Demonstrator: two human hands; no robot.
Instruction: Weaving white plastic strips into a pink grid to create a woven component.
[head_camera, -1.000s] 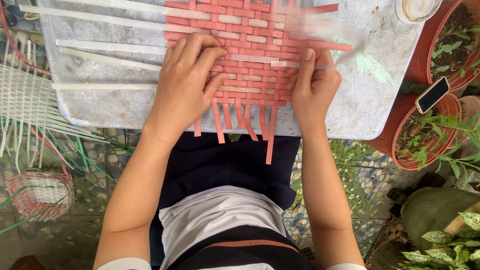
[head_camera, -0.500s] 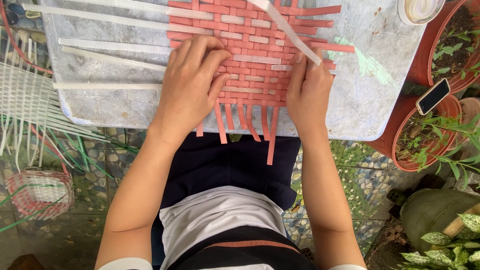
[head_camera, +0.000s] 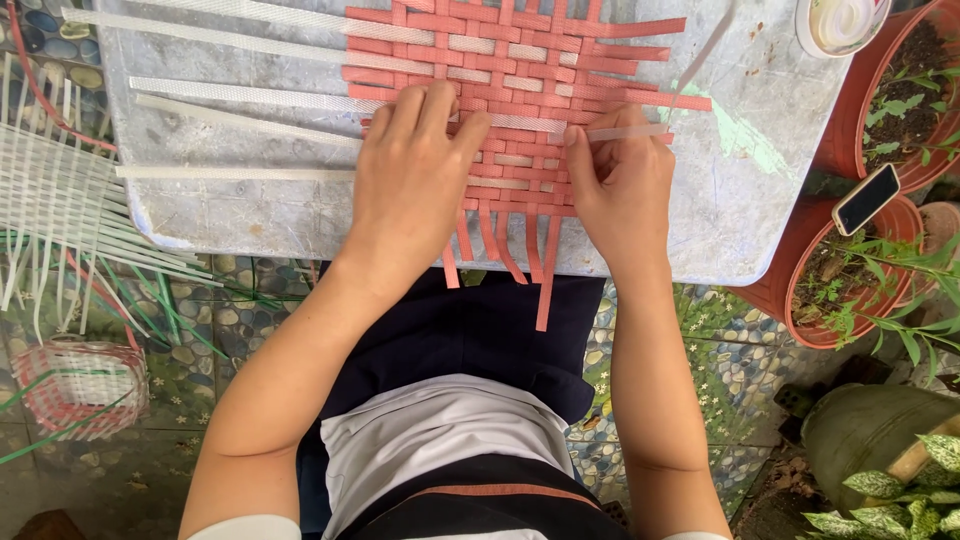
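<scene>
Where the grey table (head_camera: 240, 215) meets the person's lap lies a woven mat (head_camera: 505, 90) of salmon-pink strips crossed with translucent white ones — loose pink ends hang over the table edge. Left hand (head_camera: 410, 190) presses flat on the weave, fingers together. Right hand (head_camera: 622, 185) pinches a white strip (head_camera: 630, 131) between thumb and fingertips — wrist bent over the edge.

I see a grey stone-like tabletop (head_camera: 250, 210) standing on a pebble-patterned floor (head_camera: 200, 330) in even daylight. To my right sit terracotta plant pots (head_camera: 800, 290) (one with a phone (head_camera: 866, 198) resting on its rim), and a small woven basket (head_camera: 80, 385) lies on the floor, left.
</scene>
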